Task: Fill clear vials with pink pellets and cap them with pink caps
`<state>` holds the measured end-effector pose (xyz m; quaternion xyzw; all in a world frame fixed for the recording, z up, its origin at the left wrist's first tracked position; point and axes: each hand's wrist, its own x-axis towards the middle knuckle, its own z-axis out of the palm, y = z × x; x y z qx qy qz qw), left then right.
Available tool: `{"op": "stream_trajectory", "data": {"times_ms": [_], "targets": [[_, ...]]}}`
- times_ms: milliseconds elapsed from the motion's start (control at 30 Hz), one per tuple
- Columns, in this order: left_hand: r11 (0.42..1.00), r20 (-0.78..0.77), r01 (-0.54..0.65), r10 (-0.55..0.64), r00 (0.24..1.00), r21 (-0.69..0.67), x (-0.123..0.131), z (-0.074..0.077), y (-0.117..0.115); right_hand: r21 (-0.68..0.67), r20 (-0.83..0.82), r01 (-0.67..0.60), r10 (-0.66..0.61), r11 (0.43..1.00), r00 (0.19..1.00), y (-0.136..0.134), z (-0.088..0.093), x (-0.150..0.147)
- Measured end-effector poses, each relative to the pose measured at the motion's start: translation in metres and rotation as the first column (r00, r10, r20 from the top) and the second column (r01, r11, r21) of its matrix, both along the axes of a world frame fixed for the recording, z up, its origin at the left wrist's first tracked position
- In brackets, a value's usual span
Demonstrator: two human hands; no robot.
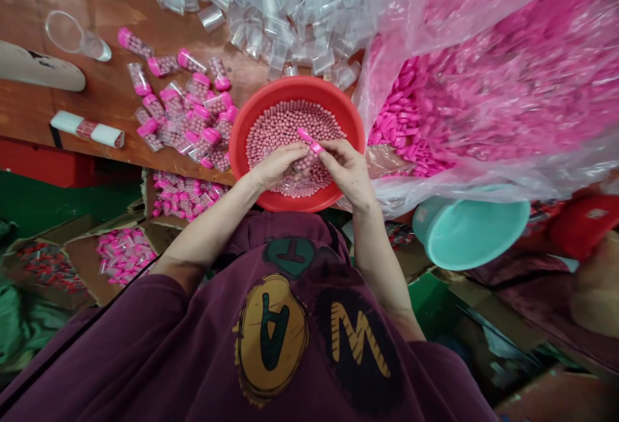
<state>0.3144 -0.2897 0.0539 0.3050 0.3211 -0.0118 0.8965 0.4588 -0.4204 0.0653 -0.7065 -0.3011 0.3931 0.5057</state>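
Over a red basin (236, 145) of small pink beads (290, 116), both hands meet around one small container. My left hand (278, 165) is closed around the clear bottle (304, 163), which has pink beads inside and is partly hidden by the fingers. A bright pink flip-top cap (315, 147) sits at the bottle's mouth, its lid standing raised. My right hand (349, 167) pinches this cap between thumb and fingers. Whether the cap is fully seated I cannot tell.
Filled, pink-capped bottles (193, 113) lie left of the basin. Clear empty bottles (285, 9) are heaped behind it. At right are a plastic bag of pink caps (464, 106) and a turquoise basin (476, 232). Cardboard boxes (82, 248) stand below the table's left edge.
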Motion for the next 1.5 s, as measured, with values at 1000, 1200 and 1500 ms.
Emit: {"op": "stream_trajectory", "data": {"times_ms": [1000,1200,1500], "targets": [[0.991,0.021,-0.128,0.128,0.991,-0.035,-0.001,-0.005,-0.013,0.053,0.280,0.055,-0.068,0.997,0.957,0.005,0.011,-0.011],[0.981,-0.034,-0.179,0.177,0.984,-0.079,0.006,0.002,-0.015,0.071,0.243,0.105,-0.119,0.992,0.963,0.001,0.006,-0.008],[0.987,-0.006,-0.144,0.143,0.990,-0.071,0.005,0.003,-0.015,0.061,0.284,0.094,-0.107,0.994,0.953,-0.003,0.007,-0.011]]}}
